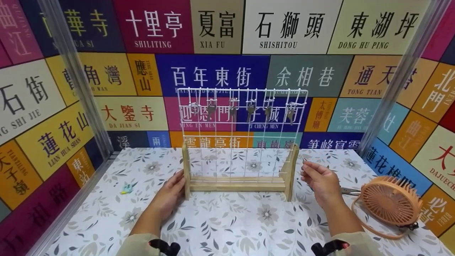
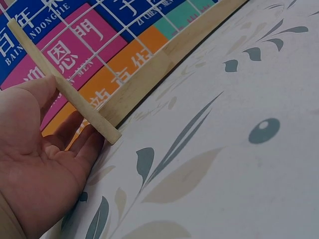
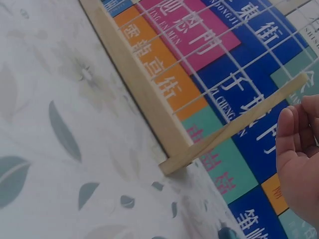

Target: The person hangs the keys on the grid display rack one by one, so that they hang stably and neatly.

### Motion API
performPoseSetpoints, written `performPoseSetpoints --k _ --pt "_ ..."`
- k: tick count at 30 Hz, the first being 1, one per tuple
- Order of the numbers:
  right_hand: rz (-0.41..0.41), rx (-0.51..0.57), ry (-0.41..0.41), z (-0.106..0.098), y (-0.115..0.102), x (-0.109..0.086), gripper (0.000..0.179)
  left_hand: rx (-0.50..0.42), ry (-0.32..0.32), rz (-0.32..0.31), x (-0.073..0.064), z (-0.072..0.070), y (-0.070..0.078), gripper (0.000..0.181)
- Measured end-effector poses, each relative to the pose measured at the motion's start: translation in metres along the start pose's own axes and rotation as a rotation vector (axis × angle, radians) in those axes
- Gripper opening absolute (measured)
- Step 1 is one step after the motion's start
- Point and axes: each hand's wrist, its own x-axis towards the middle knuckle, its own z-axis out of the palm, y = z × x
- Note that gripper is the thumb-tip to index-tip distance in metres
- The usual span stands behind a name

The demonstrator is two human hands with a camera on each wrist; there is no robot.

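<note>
A white wire grid rack (image 1: 242, 122) stands upright in a wooden base (image 1: 238, 186). Several keys (image 1: 251, 106) hang from hooks along its upper part. My left hand (image 1: 172, 193) rests against the outer side of the left wooden post (image 2: 79, 102), fingertips at its edge. To the right of the rack, my right hand (image 1: 322, 183) is raised with thumb and forefinger together, pinching a small thin thing (image 1: 304, 159) that barely shows above the fingertips; its kind I cannot tell. In the right wrist view that hand is partly cut off, beside the right wooden post (image 3: 234, 124).
An orange desk fan (image 1: 389, 201) stands at the right, with a metal tool (image 1: 351, 191) between it and my right wrist. At the left lies a small teal and yellow item (image 1: 127, 188). Sign-printed walls (image 1: 213, 71) enclose the flower-patterned tabletop (image 1: 227, 220).
</note>
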Motion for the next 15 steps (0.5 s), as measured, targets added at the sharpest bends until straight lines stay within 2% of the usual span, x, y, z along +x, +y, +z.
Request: performPoseSetpoints --k 2,4,8,9,11,13,15 --pt "0.005 -0.051 0.018 -0.002 0.006 0.001 0.015 -0.003 -0.006 -0.005 0.0 0.0 0.002 0.053" --pt "0.0 -0.155 0.014 -0.003 0.011 0.001 0.028 0.005 -0.005 -0.026 -0.002 0.0 0.005 0.053" --pt "-0.079 -0.489 -0.065 -0.003 0.012 0.0 0.053 0.068 0.018 -0.083 -0.01 0.002 0.018 0.055" --pt "-0.109 -0.589 -0.094 -0.003 0.011 0.0 0.057 0.116 0.025 -0.076 -0.012 0.003 0.022 0.056" --pt "-0.167 -0.745 -0.152 -0.002 0.007 -0.001 0.065 0.252 0.03 -0.019 -0.017 0.005 0.03 0.059" --pt "-0.225 -0.855 -0.208 -0.001 0.003 -0.001 0.069 0.452 0.038 0.057 -0.019 0.008 0.038 0.062" --pt "-0.28 -0.928 -0.26 0.0 0.001 0.001 0.069 0.693 0.05 0.176 -0.019 0.008 0.046 0.065"
